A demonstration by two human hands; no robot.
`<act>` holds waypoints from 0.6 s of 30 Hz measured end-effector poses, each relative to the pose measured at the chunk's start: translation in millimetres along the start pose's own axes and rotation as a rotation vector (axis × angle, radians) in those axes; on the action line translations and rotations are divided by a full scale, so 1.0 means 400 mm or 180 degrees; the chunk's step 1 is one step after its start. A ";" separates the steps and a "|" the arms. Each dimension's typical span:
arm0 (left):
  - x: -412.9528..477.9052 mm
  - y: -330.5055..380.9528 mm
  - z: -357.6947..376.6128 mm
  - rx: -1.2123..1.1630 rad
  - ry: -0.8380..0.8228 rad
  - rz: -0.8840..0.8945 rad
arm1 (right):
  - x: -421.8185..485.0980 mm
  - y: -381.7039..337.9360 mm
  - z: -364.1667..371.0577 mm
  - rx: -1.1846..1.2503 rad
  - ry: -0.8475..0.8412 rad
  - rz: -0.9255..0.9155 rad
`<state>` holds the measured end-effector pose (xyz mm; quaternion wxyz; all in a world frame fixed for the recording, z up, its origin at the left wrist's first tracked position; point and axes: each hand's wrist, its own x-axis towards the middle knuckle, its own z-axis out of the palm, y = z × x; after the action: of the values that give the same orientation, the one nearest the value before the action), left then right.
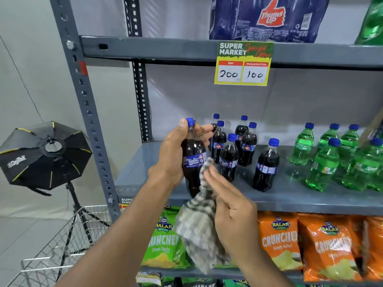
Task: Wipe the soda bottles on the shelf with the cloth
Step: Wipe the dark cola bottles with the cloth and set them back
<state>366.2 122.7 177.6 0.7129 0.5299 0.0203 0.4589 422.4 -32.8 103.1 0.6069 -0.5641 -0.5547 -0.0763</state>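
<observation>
My left hand (173, 156) grips a dark cola bottle (193, 156) with a blue cap, lifted in front of the grey shelf (290, 195). My right hand (230, 204) presses a checked grey-white cloth (199, 224) against the bottle's lower right side; most of the cloth hangs down below. Several more cola bottles (266, 168) stand upright on the shelf just behind and to the right. Further right stand several green soda bottles (323, 166), also blue-capped.
A price sign (243, 63) hangs from the shelf above, where shrink-wrapped bottle packs (267, 17) sit. Snack bags (279, 241) fill the shelf below. The perforated shelf upright (83, 96) is at left, with a wire cart (62, 245) and a softbox on a stand (45, 154) beyond.
</observation>
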 end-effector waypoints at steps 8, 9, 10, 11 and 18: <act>0.082 -0.057 -0.092 0.1584 0.0132 0.0147 | -0.018 0.055 -0.032 -0.0263 -0.0620 0.0166; 0.084 -0.072 -0.100 0.1778 0.0143 0.0139 | -0.024 0.060 -0.039 -0.0283 -0.0572 0.0157; 0.084 -0.089 -0.107 0.1925 0.0159 0.0111 | -0.031 0.067 -0.048 -0.0301 -0.0532 0.0164; 0.083 -0.105 -0.115 0.2022 0.0180 0.0075 | -0.038 0.072 -0.057 -0.0318 -0.0501 0.0184; 0.073 -0.143 -0.141 0.2635 0.0324 -0.0077 | -0.076 0.114 -0.116 -0.0483 -0.0376 0.0218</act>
<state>390.2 183.0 122.2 0.4432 0.7481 0.2445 0.4291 471.1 -68.9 64.2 0.5309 -0.6306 -0.5626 -0.0639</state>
